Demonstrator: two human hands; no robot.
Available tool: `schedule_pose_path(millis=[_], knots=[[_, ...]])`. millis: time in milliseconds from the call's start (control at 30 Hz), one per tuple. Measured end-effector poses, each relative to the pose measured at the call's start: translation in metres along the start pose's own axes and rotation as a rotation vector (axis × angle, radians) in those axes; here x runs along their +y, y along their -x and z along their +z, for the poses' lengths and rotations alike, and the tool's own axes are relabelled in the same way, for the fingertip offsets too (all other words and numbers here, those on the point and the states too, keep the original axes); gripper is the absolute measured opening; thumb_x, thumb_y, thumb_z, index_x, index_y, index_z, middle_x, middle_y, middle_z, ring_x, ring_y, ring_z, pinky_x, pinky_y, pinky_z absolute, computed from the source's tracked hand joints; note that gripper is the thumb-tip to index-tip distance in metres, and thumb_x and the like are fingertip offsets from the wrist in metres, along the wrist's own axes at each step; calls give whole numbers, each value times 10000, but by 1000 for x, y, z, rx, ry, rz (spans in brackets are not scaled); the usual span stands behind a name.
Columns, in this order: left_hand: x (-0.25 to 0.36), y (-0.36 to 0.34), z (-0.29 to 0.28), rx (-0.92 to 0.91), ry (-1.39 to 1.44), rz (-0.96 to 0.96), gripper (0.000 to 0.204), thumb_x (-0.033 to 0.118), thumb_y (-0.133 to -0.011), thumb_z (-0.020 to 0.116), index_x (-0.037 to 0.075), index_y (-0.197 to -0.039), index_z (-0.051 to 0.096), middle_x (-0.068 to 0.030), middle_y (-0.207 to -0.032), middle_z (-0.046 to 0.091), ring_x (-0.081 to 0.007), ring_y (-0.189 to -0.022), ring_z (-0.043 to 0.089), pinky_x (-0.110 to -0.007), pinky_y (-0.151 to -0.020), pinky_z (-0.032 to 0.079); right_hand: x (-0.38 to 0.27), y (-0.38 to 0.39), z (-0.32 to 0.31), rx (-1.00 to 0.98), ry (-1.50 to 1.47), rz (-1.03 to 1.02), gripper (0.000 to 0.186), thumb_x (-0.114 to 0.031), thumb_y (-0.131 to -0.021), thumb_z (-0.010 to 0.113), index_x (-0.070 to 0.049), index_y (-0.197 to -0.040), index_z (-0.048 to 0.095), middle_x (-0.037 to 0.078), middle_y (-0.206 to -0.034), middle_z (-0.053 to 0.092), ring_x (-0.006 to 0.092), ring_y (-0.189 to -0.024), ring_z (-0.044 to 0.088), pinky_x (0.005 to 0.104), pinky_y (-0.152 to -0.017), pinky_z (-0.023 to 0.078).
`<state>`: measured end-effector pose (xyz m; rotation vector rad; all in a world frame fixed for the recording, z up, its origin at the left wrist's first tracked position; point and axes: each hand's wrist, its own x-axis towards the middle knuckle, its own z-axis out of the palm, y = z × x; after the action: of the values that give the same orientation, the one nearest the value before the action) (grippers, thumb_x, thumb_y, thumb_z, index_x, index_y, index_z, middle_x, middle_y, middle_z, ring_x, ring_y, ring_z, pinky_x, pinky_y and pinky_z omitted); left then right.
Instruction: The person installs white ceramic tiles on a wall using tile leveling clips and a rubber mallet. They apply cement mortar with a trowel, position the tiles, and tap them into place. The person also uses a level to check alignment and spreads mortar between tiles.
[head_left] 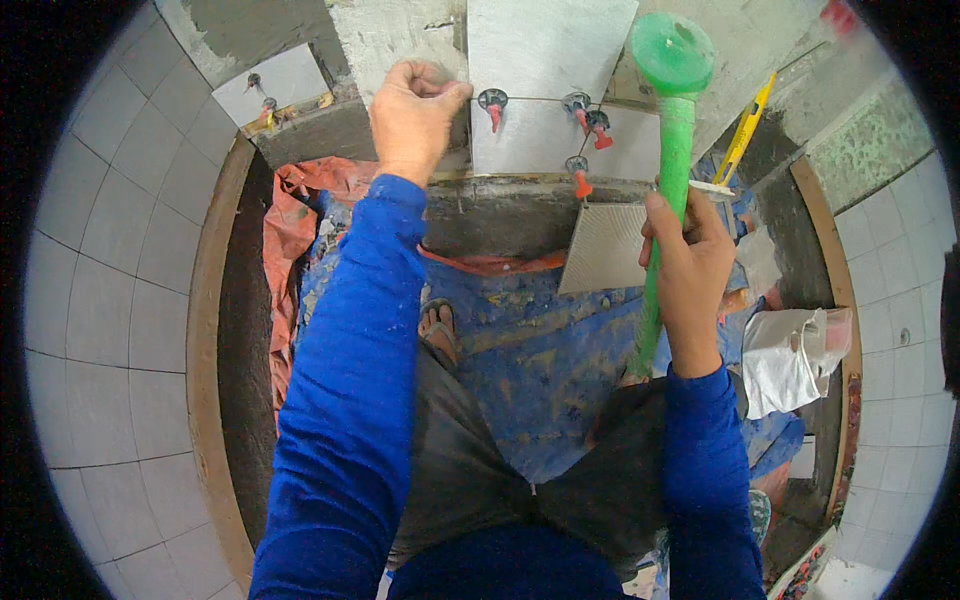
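Note:
My right hand (pixel 690 255) is wrapped round the long green handle of a mallet (pixel 676 140), whose round head points up and away from me. My left hand (pixel 415 115) is raised at the left edge of the grey wall tiles (pixel 550 45), thumb and fingertips pinched together; anything between them is too small to make out. Close to its right, a tile levelling clip (pixel 492 108) with a black round cap and red stem sits on the joint. More such clips (pixel 578 175) stand along the joints to the right.
A tile with a ribbed back (pixel 605 248) leans below the wall. Behind my right hand stands a long yellow tool (pixel 745 135). Blue sheeting (pixel 530 370) and orange sheeting (pixel 290 225) cover the floor. A white bag (pixel 785 360) lies at right. Another clipped tile (pixel 272 85) is at far left.

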<state>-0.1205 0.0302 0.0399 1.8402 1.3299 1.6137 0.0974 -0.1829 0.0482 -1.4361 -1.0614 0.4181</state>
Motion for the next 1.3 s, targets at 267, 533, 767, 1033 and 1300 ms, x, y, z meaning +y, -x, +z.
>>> schedule_pose_path(millis=[267, 533, 767, 1033, 1300], knots=[[-7, -5, -8, -98, 50, 39, 364, 195, -794, 914, 16, -963, 645, -59, -819, 743, -107, -753, 667, -272, -694, 526, -3, -3, -1, 9, -52, -30, 344, -207, -974, 750, 54, -1188, 683, -11, -728, 618, 52, -566, 545, 245, -503, 418], [-14, -12, -32, -43, 80, -11, 398, 198, -774, 921, -24, -1013, 693, -66, -841, 752, -130, -760, 682, -289, -699, 544, 1, -4, -7, 41, 0, -47, 298, -203, -978, 735, 44, -1138, 690, 7, -746, 639, 64, -574, 565, 244, -515, 432], [-30, -16, -43, 37, 20, -101, 402, 197, -824, 903, -26, -1089, 701, -48, -887, 728, -123, -779, 666, -277, -712, 540, 5, -5, -9, 50, -7, -35, 317, -188, -970, 714, 48, -1180, 685, 11, -762, 650, 69, -610, 580, 249, -542, 454], [-14, -7, -35, -130, 402, -170, 275, 68, -875, 826, -26, -1079, 668, -82, -988, 763, -116, -857, 672, -256, -769, 534, 11, 0, 1, 4, -21, -48, 340, -154, -977, 684, 44, -1253, 661, 10, -808, 651, 68, -637, 568, 250, -558, 457], [10, 3, -14, -228, 569, -128, 211, -89, -924, 680, -44, -1115, 603, -173, -1203, 745, -179, -1096, 713, -288, -947, 564, 5, -2, 8, 0, -93, -34, 343, -134, -975, 695, 42, -1265, 648, 3, -817, 646, 54, -632, 548, 240, -552, 438]])
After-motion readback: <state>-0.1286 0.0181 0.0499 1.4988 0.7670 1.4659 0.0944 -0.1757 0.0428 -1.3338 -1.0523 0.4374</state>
